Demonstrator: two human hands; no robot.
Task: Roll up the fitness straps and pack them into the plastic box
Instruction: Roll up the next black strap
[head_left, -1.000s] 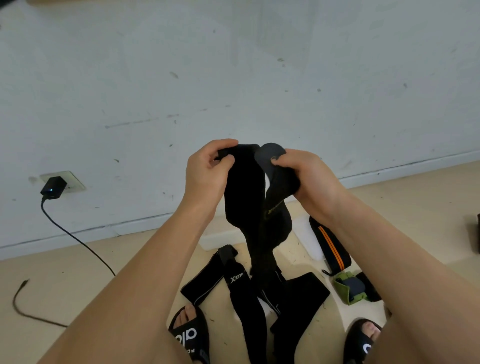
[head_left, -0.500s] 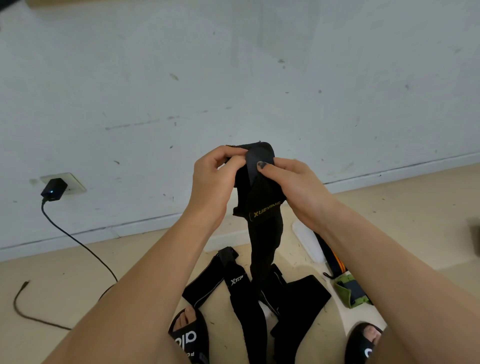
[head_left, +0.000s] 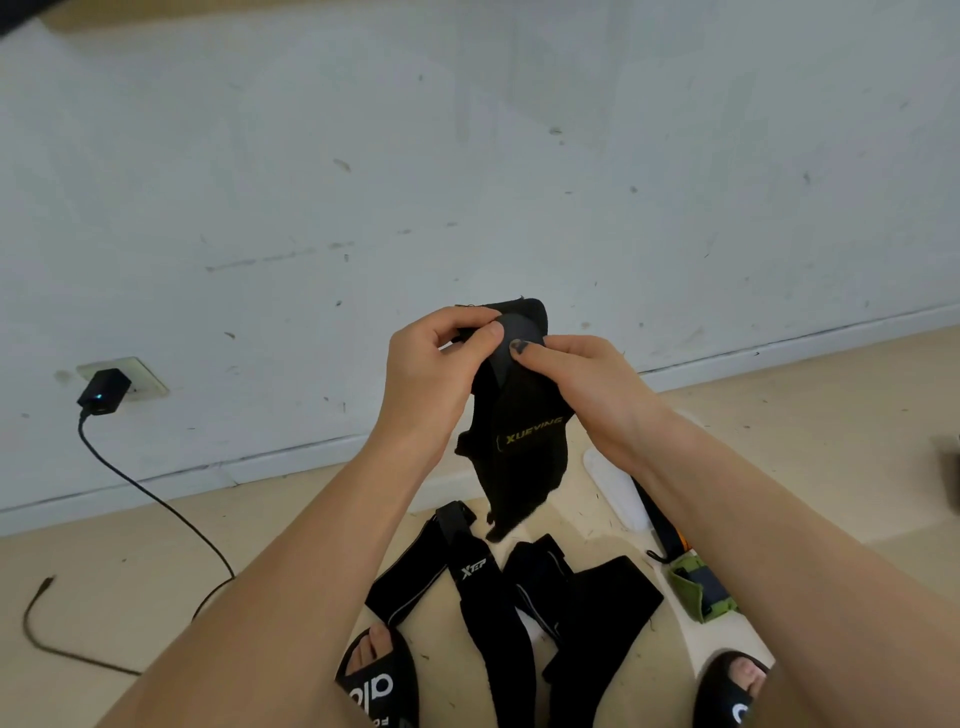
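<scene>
Rolling in progress, by my reading: both hands work the top end of a black fitness strap (head_left: 519, 441) held up in front of the wall, at the centre of the head view. Left hand (head_left: 431, 374) has thumb and curled fingers pinching the rolled top edge; right hand (head_left: 587, 384) has its fingers curled over the same end, one fingertip pressing the grey tab at the top. Tail of the strap hangs free toward 6 o'clock, clear of the floor. Judged light, soft and limp, with some springiness in the padding; best taken at the rolled end with both thumbs so the coil does not loosen. Yellow lettering on the strap reads "XUEVING". On the floor at 6 o'clock lie more black straps (head_left: 498, 613), one marked "XTEP" in white. A black strap with an orange stripe (head_left: 662, 525) and a green piece (head_left: 698, 592) lie at 4 o'clock. Sandal print only partly legible. Plastic box not identifiable.
</scene>
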